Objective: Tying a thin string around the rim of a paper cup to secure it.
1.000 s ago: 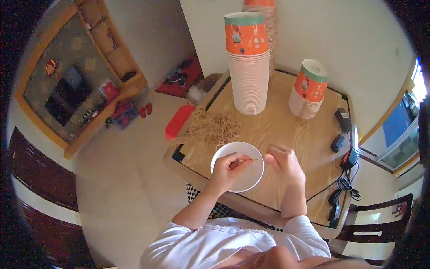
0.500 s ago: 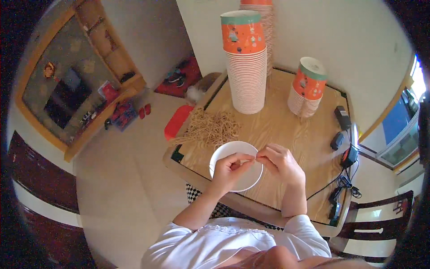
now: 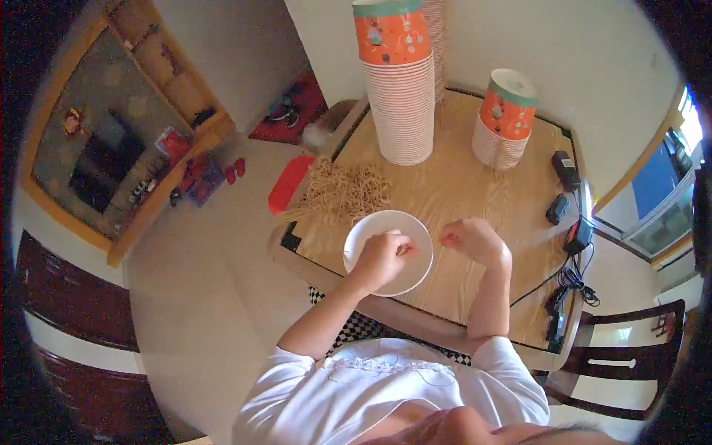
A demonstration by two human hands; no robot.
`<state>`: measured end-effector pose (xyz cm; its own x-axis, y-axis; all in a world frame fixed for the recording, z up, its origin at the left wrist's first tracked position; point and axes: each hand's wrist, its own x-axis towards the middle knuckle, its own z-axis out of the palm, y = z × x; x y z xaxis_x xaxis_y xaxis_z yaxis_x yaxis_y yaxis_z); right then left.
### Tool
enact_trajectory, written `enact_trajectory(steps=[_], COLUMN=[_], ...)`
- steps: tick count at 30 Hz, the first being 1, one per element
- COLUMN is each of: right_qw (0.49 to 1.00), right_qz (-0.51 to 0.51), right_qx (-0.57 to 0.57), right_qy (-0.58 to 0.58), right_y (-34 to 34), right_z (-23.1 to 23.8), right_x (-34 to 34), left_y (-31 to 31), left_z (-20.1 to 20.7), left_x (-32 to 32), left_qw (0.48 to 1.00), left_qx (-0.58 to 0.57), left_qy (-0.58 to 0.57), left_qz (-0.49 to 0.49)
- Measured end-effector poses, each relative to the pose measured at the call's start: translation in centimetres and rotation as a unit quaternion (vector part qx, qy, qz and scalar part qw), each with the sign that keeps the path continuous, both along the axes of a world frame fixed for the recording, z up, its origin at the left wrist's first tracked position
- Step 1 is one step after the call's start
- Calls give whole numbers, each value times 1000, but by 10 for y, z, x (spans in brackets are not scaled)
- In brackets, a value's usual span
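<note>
A round white bowl (image 3: 412, 277) stands at the near left of the wooden table, its open top facing up. Over its mouth is my left hand (image 3: 380, 261), fingers curled closed; a small tan bit seems to show at the fingertips, too small to name. Just right of the rim, my right hand (image 3: 477, 241) hovers above the table with its fingers drawn together. Whatever it pinches, if anything, cannot be made out. Behind the bowl lies a tangled heap of tan, string-like strands (image 3: 345, 189).
A tall stack of orange-and-white paper tubs (image 3: 403, 111) rises at the back, another partly behind it. A shorter tub stack (image 3: 504, 122) stands to its right. Black adapters (image 3: 578, 236) and cables line the table's right edge. A red object (image 3: 291, 184) sits at the left edge.
My hands, joined at the fingertips over the bowl before, have come apart. The right moved right, off the bowl; the left stays above it. The whole view has shifted slightly.
</note>
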<state>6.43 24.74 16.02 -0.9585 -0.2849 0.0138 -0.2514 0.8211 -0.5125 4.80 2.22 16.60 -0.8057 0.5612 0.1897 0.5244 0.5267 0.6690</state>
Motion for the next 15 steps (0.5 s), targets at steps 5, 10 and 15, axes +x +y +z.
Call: enact_trajectory(steps=[5,10,15], right_qw=[998,998,997], right_qz=[68,44,60], right_qx=[10,49,34], right_qy=[-16,-13,-38], right_y=[-19,-34,-28], right_z=[-18,-4,-2], right_x=[-15,-20,-21], left_y=[-5,-19,-15], left_z=[-7,-18,-18], left_x=[-5,-12,-14], left_qw=[998,999,999], left_qx=[-23,7,11], left_qy=[49,-19,-23], left_qz=[16,44,29])
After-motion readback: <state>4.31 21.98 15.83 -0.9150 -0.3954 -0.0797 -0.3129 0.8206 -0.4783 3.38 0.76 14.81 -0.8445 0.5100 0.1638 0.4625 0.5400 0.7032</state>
